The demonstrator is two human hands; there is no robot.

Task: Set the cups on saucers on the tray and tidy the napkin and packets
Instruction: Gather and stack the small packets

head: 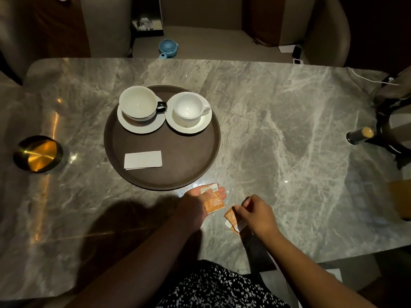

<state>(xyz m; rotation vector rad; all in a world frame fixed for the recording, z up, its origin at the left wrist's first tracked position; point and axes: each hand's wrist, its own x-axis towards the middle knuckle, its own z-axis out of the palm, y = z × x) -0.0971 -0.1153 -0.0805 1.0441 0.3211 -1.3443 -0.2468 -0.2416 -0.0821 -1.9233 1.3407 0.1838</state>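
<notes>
A round brown tray [200,156] lies on the marble table. On its far half stand two white cups, each on a white saucer: a black-handled cup [138,103] on the left saucer [142,126] and an all-white cup [189,107] on the right saucer [200,126]. A folded white napkin [143,160] lies on the tray's near left part. Just in front of the tray my left hand [200,196] lies palm up, its thumb pinching an orange and white packet [214,202]. To its right my right hand [255,213] pinches more orange packets [231,217] just above the table.
A brass bowl [37,153] sits near the table's left edge. A dark bottle [360,134] and a black stand [391,130] are at the right edge, with a white cable behind. Beyond the far edge sits a blue fan [168,48].
</notes>
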